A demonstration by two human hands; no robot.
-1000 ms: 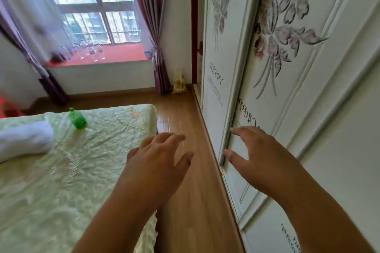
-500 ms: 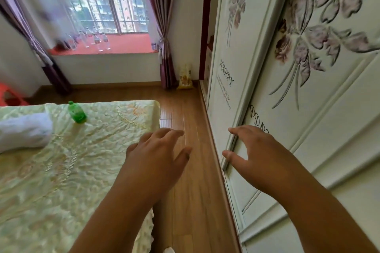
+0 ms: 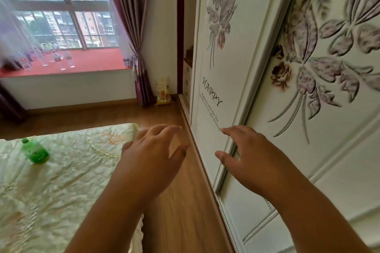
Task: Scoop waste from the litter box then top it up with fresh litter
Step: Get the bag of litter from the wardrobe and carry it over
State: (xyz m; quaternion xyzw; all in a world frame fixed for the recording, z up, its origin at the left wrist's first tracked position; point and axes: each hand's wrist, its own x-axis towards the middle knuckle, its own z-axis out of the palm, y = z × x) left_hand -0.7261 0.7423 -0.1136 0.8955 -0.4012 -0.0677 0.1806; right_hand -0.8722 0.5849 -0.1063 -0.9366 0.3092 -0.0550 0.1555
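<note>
No litter box or scoop is in view. A yellow printed bag [image 3: 163,92] stands on the floor in the far corner, beside the curtain and the wardrobe's end; what it holds I cannot tell. My left hand [image 3: 152,156] hovers over the wooden floor at the bed's corner, fingers relaxed and holding nothing. My right hand [image 3: 250,156] is stretched forward in front of the wardrobe door, fingers spread and holding nothing; I cannot tell whether it touches the door.
A white wardrobe [image 3: 308,88] with sliding flowered doors fills the right side. A bed [image 3: 61,181] with a pale green cover lies at the left, a green bottle [image 3: 36,151] on it. A strip of wooden floor [image 3: 174,201] runs between them toward the window sill [image 3: 82,61] with several bottles.
The view has moved forward along the floor strip, and the window and the yellow bag look nearer. Both hands keep the same spread, empty pose in front of me.
</note>
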